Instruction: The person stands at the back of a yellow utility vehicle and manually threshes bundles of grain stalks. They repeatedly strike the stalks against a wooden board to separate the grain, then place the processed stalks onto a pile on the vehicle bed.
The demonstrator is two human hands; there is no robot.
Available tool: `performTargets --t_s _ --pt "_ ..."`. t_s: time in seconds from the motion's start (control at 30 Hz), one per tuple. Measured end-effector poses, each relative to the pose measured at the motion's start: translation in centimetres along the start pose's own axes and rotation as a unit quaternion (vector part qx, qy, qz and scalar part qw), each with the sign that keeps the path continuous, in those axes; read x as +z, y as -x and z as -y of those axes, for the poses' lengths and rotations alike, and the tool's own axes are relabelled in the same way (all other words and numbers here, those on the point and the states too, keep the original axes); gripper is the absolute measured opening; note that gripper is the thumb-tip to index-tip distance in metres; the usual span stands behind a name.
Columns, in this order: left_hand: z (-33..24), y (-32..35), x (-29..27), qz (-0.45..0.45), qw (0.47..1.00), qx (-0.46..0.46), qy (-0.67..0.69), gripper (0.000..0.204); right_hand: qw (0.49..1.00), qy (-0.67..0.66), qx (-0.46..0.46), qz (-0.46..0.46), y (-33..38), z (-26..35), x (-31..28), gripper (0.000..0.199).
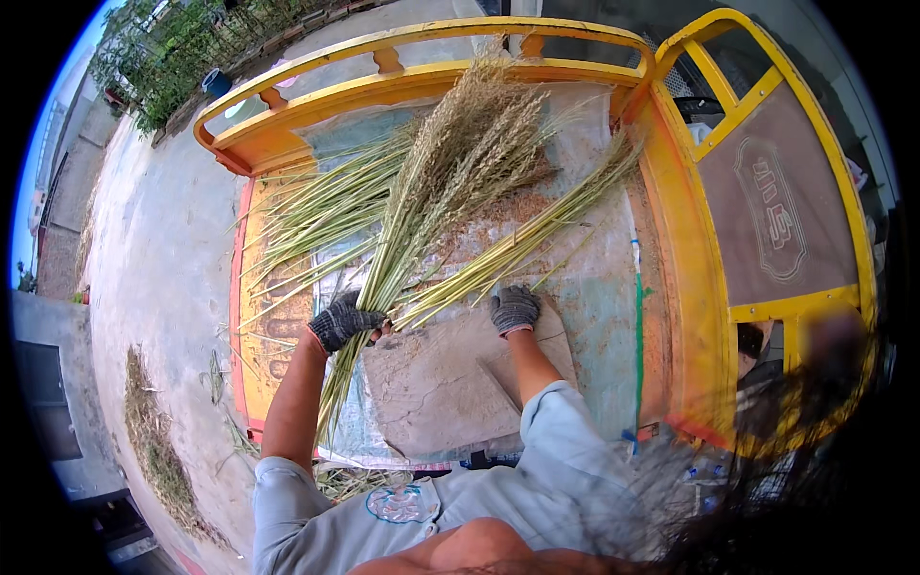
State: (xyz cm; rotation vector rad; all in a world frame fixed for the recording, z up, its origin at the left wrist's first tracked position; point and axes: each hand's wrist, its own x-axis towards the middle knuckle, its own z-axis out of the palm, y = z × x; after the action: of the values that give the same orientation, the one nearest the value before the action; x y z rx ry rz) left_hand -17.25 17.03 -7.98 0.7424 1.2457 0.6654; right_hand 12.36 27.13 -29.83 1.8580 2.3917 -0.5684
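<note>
My left hand [347,322], in a dark grey knit glove with bare fingertips, is closed round the lower stems of a bundle of stalks [419,201]. The bundle is green at the stems, with feathery tan seed heads fanning toward the far rail. Its cut ends hang below my fist. My right hand [515,310], gloved the same way, lies with fingers spread on the edge of a flat brown board [441,383]. Just beyond it, a thinner bunch of stalks [517,251] slants to the far right. More loose green stalks [326,206] lie to the left.
Everything lies on a yellow cart bed covered by a worn pale sheet [594,297]. A yellow rail [412,40] bounds the far side, and a tall yellow frame with a brown panel [781,192] stands right. Dry stalks [158,450] are strewn on the concrete at left.
</note>
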Motion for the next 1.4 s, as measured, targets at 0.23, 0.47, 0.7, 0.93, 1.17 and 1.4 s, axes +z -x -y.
performTargets --t_s 0.23,0.47,0.7,0.93,1.17,1.4 --pt "11.2 7.5 10.8 -0.081 0.993 -0.042 0.08 0.024 0.781 -0.529 -0.168 0.286 11.0 5.4 1.6 0.043" --pt "15.4 10.4 19.7 0.152 0.947 -0.084 0.272 0.048 0.35 -0.865 0.04 0.356 22.8 4.7 -2.0 0.046" --pt "15.6 11.1 21.2 0.19 0.932 -0.105 0.289 0.056 0.717 -0.665 -0.108 0.18 23.9 2.6 -0.5 0.041" --pt "16.6 12.2 20.6 0.2 0.922 -0.042 0.33 0.049 0.778 -0.593 -0.119 0.17 26.0 4.9 -7.6 0.032" --pt "14.1 13.6 19.6 0.201 0.93 -0.039 0.305 0.055 0.579 -0.814 0.035 0.032 23.0 -0.4 -15.6 0.031" --pt "13.1 13.7 20.5 0.225 0.938 -0.054 0.259 0.055 0.567 -0.816 0.064 -0.09 16.6 -8.3 -27.7 0.012"
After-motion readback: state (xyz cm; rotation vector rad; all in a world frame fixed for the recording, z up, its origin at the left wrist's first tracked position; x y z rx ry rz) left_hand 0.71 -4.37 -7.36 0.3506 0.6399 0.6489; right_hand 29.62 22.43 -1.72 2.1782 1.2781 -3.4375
